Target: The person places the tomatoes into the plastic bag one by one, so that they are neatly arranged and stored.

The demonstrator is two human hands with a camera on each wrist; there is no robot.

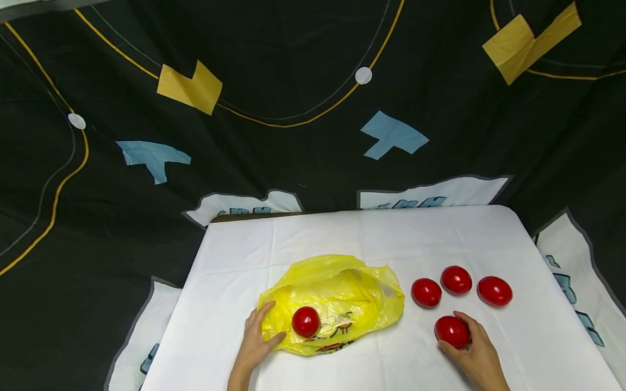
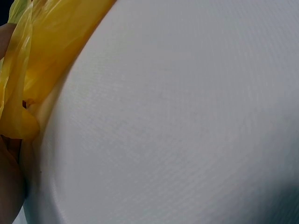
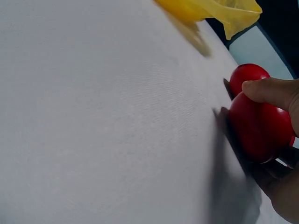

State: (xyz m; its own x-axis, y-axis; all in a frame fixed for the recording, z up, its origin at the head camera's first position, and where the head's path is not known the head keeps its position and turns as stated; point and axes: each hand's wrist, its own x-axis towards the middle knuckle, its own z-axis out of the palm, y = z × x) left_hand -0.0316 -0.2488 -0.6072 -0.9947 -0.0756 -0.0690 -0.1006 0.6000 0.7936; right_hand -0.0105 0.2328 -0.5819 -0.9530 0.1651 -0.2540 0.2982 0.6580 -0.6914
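A crumpled yellow plastic bag (image 1: 352, 293) lies on the white-covered table, left of centre in the head view. My left hand (image 1: 256, 336) holds the bag's left edge, fingers above and thumb near the bottom. In the left wrist view, yellow plastic (image 2: 60, 42) runs between that hand's fingers and thumb. One glossy red ball (image 1: 305, 321) sits on or in the bag; I cannot tell which. At the right, my right hand (image 1: 471, 350) grips a red egg-shaped ball (image 1: 451, 332) between thumb and fingers, low over or on the table.
Three more red balls, at the left (image 1: 426, 292), middle (image 1: 456, 280) and right (image 1: 495, 291), stand beyond my right hand. The white tablecloth (image 1: 235, 255) has its far edge against a black cloth (image 1: 293, 163) with printed yellow lines and blue shapes.
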